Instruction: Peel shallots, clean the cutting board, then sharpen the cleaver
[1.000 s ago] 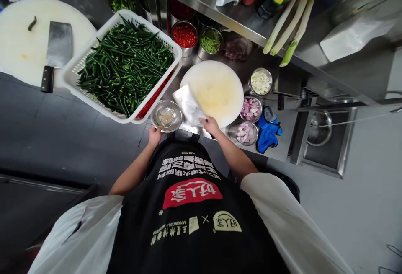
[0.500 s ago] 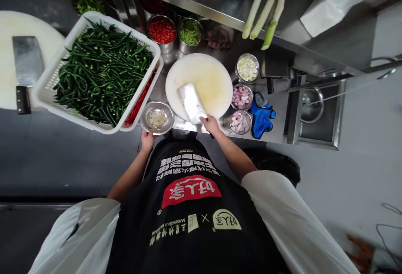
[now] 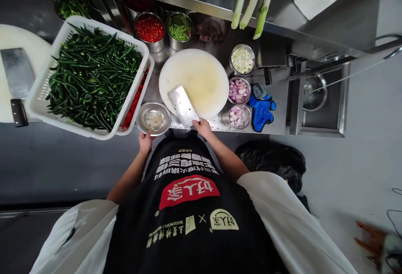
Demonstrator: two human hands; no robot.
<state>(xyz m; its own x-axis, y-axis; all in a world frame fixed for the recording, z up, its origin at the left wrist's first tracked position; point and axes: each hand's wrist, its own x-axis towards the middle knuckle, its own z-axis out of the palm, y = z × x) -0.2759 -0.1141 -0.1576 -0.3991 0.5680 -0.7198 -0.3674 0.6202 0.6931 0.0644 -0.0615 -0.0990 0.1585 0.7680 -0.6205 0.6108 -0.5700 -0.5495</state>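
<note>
My right hand (image 3: 203, 128) is closed round the handle of a cleaver (image 3: 184, 106), whose broad blade lies over the lower left edge of a round white chopping board (image 3: 204, 71). Fingers of my left hand (image 3: 145, 142) grip the near rim of a shallow metal bowl (image 3: 144, 119), just left of the board. A little pale, wet-looking stuff (image 3: 154, 120) sits in the bowl; I cannot make out what it is.
Left stands a white basket (image 3: 75, 133) of green chillies, beside another cleaver (image 3: 19, 73). Metal tubs of shallots (image 3: 238, 117) and chopped white pieces (image 3: 242, 59) line the right, next to blue gloves (image 3: 262, 112). Leeks (image 3: 264, 8) overhang the shelf; a sink (image 3: 323, 123) is far right.
The cleaver has moved slightly left and nearer to the bowl, its blade now sharp instead of smeared. My left hand keeps its hold on the bowl. The whole view has shifted a little.
</note>
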